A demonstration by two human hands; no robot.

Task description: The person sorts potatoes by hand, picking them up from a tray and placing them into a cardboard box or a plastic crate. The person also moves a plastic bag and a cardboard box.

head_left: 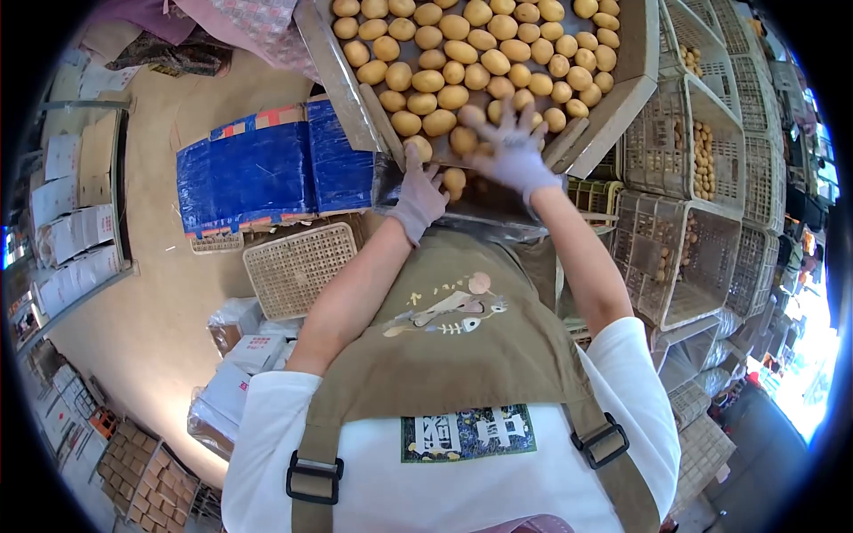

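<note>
Yellow-orange oval fruits (pixel 449 75), of a kind I cannot make out for certain, cover a sorting tray with raised side boards (pixel 619 111). My left hand (pixel 421 194), in a thin pale glove, is at the tray's near left corner. Its fingers are apart, beside one fruit (pixel 418 148) and close to another (pixel 454 180) at the near edge. My right hand (pixel 515 158), gloved the same way and slightly blurred, spreads its fingers over the near end of the tray. A fruit (pixel 463 139) lies by its fingertips. Neither palm shows what may be under it.
To the left are a blue-wrapped box (pixel 253 176) and a beige plastic crate (pixel 300 269). Stacked crates (pixel 680 253), some holding fruit, stand close on the right. White cartons (pixel 233 386) sit at lower left. My olive apron (pixel 462 346) is against the tray's near side.
</note>
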